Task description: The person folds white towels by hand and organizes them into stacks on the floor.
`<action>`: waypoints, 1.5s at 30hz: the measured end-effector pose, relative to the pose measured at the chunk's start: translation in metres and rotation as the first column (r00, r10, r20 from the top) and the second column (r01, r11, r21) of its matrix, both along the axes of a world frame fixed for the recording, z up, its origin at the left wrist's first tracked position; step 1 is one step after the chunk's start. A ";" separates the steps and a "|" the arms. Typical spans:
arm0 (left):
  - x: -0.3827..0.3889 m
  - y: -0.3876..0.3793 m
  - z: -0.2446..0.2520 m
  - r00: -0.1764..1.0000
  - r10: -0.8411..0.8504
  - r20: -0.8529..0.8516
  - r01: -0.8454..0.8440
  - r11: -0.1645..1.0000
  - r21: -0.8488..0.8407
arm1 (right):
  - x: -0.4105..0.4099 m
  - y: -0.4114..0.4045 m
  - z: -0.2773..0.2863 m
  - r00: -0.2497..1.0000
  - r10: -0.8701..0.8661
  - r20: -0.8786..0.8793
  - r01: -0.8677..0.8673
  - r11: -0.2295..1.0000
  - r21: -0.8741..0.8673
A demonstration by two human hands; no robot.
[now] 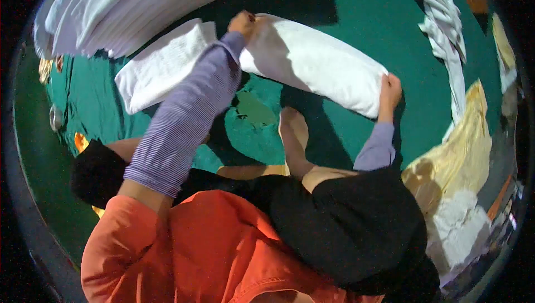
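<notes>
A long folded white cloth [322, 60], likely a towel, stretches across the green sheet in front of me. My left hand [243, 25] grips its upper-left corner, with the fingers closed. At the opposite end, my right hand [391, 89] pinches the short edge near the corner. A shadow falls over the left part of this cloth. Just left of it lies a second folded white cloth [165, 71], partly covered from view by my left forearm in its striped sleeve.
A thick stack of white cloths [159, 6] stands at upper left. Crumpled white cloth [443, 23] lies at right, above a pale yellow sheet or bag [455, 148] and a white bundle [457, 219]. The green sheet [363, 23] has a torn hole near my bare foot [294, 135].
</notes>
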State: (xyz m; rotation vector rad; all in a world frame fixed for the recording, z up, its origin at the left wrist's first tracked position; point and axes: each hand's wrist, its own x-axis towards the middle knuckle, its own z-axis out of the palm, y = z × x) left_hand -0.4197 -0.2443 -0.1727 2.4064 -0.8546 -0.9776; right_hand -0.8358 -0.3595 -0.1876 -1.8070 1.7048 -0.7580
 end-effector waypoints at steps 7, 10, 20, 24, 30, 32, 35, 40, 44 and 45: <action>-0.043 0.057 0.026 0.978 0.185 -0.093 -0.171 0.976 0.138 | 0.035 0.097 0.073 0.873 -0.434 0.220 0.183 0.711 0.679; -0.025 0.044 0.038 0.711 0.216 -0.669 -0.095 0.972 0.214 | -0.002 0.081 0.061 0.716 -0.582 0.385 -0.084 0.475 0.876; 0.010 0.040 0.115 0.763 -0.403 -0.506 0.399 0.909 -0.122 | 0.021 0.041 0.057 0.761 -0.490 0.426 -0.143 0.514 0.846; 0.172 0.136 0.213 0.471 -0.689 -0.551 0.560 0.716 -0.416 | 0.151 0.049 0.126 0.652 -0.130 0.747 -0.575 0.558 0.598; 0.054 0.241 0.065 0.832 -0.473 0.290 0.506 0.861 -0.047 | 0.312 0.110 0.148 0.303 0.610 0.732 -0.929 0.361 0.084; -0.045 0.217 0.102 0.293 -0.836 0.463 0.530 0.545 0.649 | 0.315 0.123 0.088 0.556 0.478 0.680 -0.831 0.317 0.456; -0.023 0.233 0.084 0.878 -0.451 0.161 0.441 0.892 0.097 | 0.313 0.135 0.083 0.531 0.591 0.608 -0.846 0.408 0.343; -0.028 0.234 0.075 0.880 -0.465 0.097 0.474 0.846 -0.244 | 0.197 0.013 0.053 0.877 0.466 0.120 -0.471 0.882 0.016; -0.039 0.210 0.075 0.897 -0.443 -0.010 0.416 0.850 -0.323 | 0.103 -0.105 0.055 0.935 0.149 -0.321 -0.269 0.888 -0.374; -0.038 0.207 0.074 0.909 -0.411 -0.065 0.364 0.861 -0.355 | 0.092 -0.131 0.060 0.911 0.031 -0.412 -0.223 0.877 -0.427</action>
